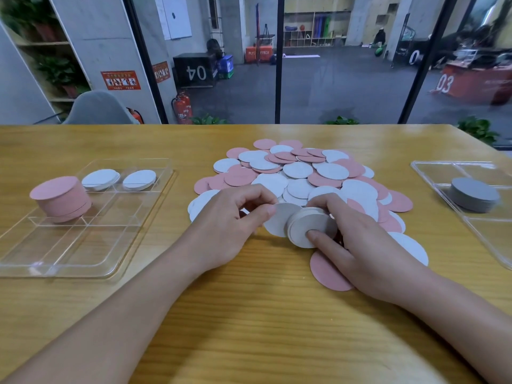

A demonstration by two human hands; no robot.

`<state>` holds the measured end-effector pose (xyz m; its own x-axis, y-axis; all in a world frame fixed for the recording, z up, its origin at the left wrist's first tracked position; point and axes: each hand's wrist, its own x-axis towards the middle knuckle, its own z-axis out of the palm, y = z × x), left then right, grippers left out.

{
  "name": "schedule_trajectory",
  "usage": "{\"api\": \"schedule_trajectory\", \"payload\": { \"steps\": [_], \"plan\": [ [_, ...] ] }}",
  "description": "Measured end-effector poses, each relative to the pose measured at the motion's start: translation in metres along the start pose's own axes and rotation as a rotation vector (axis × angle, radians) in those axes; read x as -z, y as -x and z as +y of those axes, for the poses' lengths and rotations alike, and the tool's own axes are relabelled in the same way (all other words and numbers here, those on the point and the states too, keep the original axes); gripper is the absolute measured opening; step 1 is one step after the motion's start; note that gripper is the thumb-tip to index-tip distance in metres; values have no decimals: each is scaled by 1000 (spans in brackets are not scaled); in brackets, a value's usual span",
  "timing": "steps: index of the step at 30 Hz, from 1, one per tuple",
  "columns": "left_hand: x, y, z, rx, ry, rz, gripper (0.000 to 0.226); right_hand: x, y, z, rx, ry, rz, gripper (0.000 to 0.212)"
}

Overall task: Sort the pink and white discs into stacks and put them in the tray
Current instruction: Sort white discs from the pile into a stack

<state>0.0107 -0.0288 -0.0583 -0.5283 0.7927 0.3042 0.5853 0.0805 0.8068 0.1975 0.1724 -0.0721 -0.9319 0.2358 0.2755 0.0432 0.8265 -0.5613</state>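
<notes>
The right hand (368, 245) grips a stack of white discs (310, 227) on edge; just beside it the left hand (235, 217) pinches one white disc (282, 220) against that stack — the loose pile of pink and white discs (299, 173) lies beyond both.

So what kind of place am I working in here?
Probably a gym or fitness studio: beyond the glass wall stand numbered jump boxes, a rubber floor and cubby shelves. You sit at a wooden table.
</notes>
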Motion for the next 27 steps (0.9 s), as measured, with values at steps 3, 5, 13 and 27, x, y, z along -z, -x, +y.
{"api": "schedule_trajectory", "payload": {
  "steps": [3, 5, 13, 27],
  "plan": [
    [-5, 2, 1, -11, 12, -60, 19, -2, -1, -2, 26, 60, -24, 27],
    [-9, 3, 3, -2, -15, -112, 26, -3, -2, -1, 46, 83, -47, 20],
    [23, -4, -17, 99, -514, 84, 12, -1, -2, -2, 38, 84, -62, 13],
    [10, 6, -5, 34, -552, -206, 22, 0, -1, -1, 25, 71, -59, 18]
  ]
}}
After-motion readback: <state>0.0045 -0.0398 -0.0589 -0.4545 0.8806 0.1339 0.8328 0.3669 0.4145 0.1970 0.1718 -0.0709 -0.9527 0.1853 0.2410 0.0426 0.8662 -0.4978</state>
